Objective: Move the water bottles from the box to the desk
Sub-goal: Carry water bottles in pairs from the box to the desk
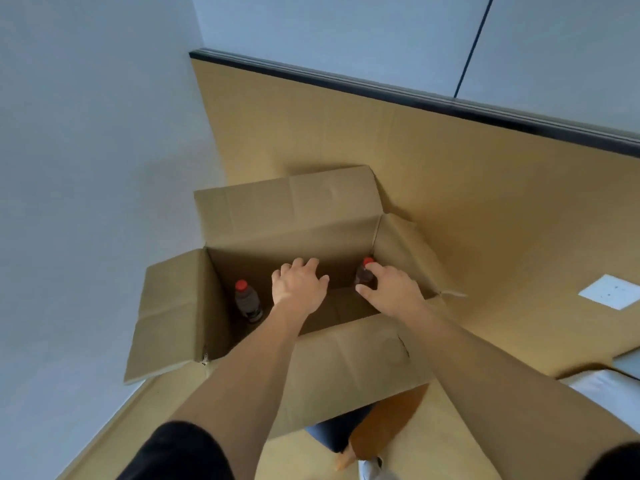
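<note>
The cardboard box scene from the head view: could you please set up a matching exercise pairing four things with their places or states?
Things:
1. left bottle
2. right bottle
3. left hand
4. white paper

Places or states:
A. lying flat outside the box, far right
B. fingers spread over the box's middle, holding nothing
C. standing untouched by the left wall
D. in the right hand's grip

Pairs: 1-C, 2-D, 3-B, 4-A

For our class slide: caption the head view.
Right hand grips a red-capped bottle inside the brown cardboard box.

In the box [242,216] one bottle [246,301] stands at the left wall, another bottle [364,277] in the far right corner.
</note>
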Demonstrator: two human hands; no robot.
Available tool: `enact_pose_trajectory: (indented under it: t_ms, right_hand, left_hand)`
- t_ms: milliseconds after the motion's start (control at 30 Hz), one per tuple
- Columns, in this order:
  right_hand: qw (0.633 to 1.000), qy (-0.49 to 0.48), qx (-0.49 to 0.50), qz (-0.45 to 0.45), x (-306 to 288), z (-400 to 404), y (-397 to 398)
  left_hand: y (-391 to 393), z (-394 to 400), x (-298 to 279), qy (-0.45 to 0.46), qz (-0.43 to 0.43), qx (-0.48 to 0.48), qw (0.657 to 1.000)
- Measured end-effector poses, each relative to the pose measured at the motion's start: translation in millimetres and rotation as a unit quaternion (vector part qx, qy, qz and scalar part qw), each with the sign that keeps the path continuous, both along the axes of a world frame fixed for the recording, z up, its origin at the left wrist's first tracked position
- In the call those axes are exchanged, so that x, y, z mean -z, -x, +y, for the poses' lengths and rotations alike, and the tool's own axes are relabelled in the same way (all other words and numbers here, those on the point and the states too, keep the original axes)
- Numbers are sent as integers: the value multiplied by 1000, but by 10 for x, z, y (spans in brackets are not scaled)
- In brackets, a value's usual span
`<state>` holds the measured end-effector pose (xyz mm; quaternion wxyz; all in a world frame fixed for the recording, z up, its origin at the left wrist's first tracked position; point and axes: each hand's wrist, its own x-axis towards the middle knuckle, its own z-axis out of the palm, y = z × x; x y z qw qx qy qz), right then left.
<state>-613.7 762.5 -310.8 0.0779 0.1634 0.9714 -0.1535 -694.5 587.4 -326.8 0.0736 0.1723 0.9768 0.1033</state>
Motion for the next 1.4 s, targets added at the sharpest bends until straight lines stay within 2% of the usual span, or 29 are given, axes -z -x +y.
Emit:
enact_pose_trajectory:
  t_ms: [200,433,667,900,1067,1233,1400]
  right_hand:
    - [998,39,50,-11,196,423,770]
    - [995,57,78,10,109,1115,2188]
    - [997,9,83,4,-133,1914,3388]
    - [999,-34,38,-12,-258,2057,4434]
    - [996,-75,41,27,-309,2171,5106]
    - [984,-167,35,57,-568,2367,5921]
    - [973,-209,-16,96,-839,2420,6757]
  left_hand:
    - [952,164,41,60,24,-11,998]
    - [2337,578,-359,91,75,-36,992]
    - [3460,997,-675,89,78,-92,989]
    - [4288,804,-735,134,59,-142,979]
    - [4978,845,-726,102,78,-136,982]
    - [5931,972,-759,62,113,-116,985]
    - [6788,1049,-886,-10,135,-85,987]
